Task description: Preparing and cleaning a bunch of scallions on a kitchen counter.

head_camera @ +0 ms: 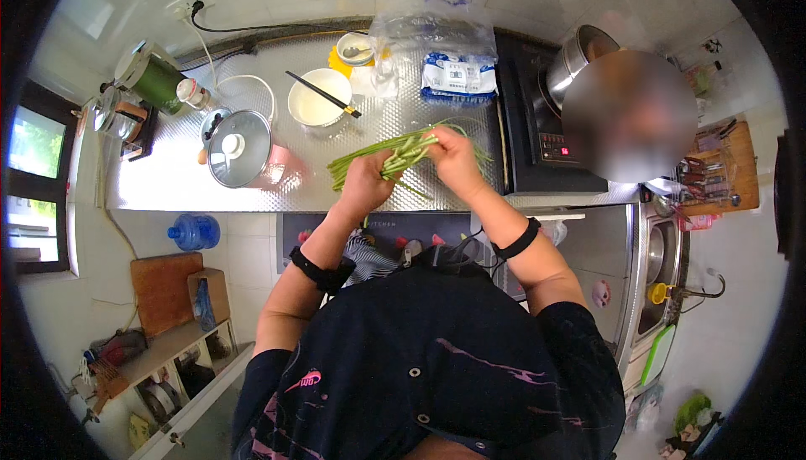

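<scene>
My left hand [368, 180] is closed around a short bundle of slender green vegetable stems [409, 156], just above the metallic counter [308, 192]. At the right end of that bundle, the fingers of my right hand [454, 156] pinch the stem tips. Longer green stems [352, 161] of the same kind lie on the counter behind and beneath both hands. Their thin ends trail out past my right hand. Whether the held stems are cut pieces or folded lengths, I cannot tell.
Behind the stems stand a white bowl [315, 110] with black chopsticks [318, 92] across it and a wipes pack [458, 76]. A glass-lidded pink pot [236, 151] is at left. On the right, an induction cooker [529, 139] bears a steel pot [560, 79]; a blurred patch hides part.
</scene>
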`<state>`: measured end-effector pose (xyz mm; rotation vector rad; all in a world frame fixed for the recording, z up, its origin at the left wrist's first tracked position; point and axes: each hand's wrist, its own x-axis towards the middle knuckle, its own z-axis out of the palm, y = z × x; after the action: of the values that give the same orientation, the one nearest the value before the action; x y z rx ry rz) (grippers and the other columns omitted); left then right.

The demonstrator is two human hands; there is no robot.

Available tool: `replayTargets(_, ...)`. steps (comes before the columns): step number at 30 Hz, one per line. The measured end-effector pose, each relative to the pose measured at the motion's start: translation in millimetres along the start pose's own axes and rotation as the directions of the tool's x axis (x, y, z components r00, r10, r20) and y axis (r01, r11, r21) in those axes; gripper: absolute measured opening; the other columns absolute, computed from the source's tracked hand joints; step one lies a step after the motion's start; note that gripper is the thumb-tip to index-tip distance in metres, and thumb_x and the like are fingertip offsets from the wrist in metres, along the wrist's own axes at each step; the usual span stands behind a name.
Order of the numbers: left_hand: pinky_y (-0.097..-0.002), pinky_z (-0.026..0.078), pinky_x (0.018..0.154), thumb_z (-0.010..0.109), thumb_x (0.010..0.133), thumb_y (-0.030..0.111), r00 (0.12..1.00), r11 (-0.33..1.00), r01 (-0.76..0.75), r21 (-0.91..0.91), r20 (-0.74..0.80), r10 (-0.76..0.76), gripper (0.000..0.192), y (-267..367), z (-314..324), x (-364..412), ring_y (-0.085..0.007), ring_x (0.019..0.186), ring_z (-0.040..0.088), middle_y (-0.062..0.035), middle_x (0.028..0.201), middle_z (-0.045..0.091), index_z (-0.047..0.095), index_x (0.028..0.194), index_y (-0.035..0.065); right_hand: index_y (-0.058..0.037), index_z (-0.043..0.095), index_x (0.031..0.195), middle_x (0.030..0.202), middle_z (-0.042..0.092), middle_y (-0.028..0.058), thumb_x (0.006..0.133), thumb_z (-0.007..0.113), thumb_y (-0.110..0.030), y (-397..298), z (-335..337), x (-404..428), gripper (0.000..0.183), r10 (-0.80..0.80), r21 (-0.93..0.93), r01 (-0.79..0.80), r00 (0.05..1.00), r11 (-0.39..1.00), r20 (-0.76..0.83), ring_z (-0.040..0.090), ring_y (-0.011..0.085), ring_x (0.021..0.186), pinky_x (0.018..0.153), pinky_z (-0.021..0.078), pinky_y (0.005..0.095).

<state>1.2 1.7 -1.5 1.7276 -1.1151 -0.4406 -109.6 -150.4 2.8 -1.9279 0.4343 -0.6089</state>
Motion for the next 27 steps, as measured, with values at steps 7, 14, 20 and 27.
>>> replayTargets(7, -0.0327, 0.045, 0.058, 0.059, 0.083, 0.014, 0.951, 0.928, 0.301, -0.220, 0.002, -0.308, 0.015, 9.0, -11.2, -25.7, -0.0207, 0.063, 0.060, -0.0089, 0.069, 0.061, 0.059, 0.088, 0.0005, -0.0075, 0.055, 0.086, 0.071, 0.053, -0.0002, 0.086, 0.055, -0.011, 15.8, -57.8, 34.4, 0.003, 0.390, 0.564, -0.221, 0.899, 0.795, -0.197, 0.049, 0.0090, 0.061, 0.056, 0.0409, 0.0237)
replayTargets(14, -0.0262, 0.043, 0.056, 0.058, 0.086, 0.017, 0.917, 0.906, 0.381, -0.185, -0.048, -0.395, 0.018, -14.6, -37.0, -36.9, -0.0087, 0.062, 0.051, -0.0025, 0.066, 0.057, 0.055, 0.082, -0.0007, -0.0057, 0.060, 0.084, 0.075, 0.056, 0.0065, 0.075, 0.064, -0.008, 64.7, -29.0, 26.5, 0.010, 0.193, -0.332, -0.199, 0.980, 0.922, -0.050, 0.055, 0.0187, 0.069, 0.062, 0.0434, 0.0306)
replayTargets(20, -0.0254, 0.042, 0.051, 0.058, 0.086, 0.016, 0.873, 0.769, 0.440, -0.464, 0.022, -0.487, 0.017, -28.8, -47.8, -38.8, -0.0084, 0.059, 0.053, -0.0018, 0.065, 0.055, 0.052, 0.082, 0.0010, -0.0096, 0.065, 0.087, 0.089, 0.057, 0.0104, 0.077, 0.061, -0.011, 98.6, 9.0, 40.8, 0.011, 0.192, -0.548, -0.118, 0.978, 0.828, 0.078, 0.057, 0.0317, 0.083, 0.072, 0.0452, 0.0406)
replayTargets(27, -0.0254, 0.041, 0.054, 0.057, 0.085, 0.013, 0.882, 0.827, 0.468, -0.312, 0.102, -0.461, 0.013, -56.8, -62.9, -34.1, -0.0085, 0.057, 0.048, -0.0026, 0.068, 0.055, 0.055, 0.087, 0.0003, -0.0129, 0.065, 0.093, 0.097, 0.055, 0.0083, 0.077, 0.063, -0.013, 110.8, 47.3, 64.2, 0.016, 0.367, -0.709, -0.101, 0.901, 0.698, 0.233, 0.057, 0.0298, 0.089, 0.074, 0.0447, 0.0410)
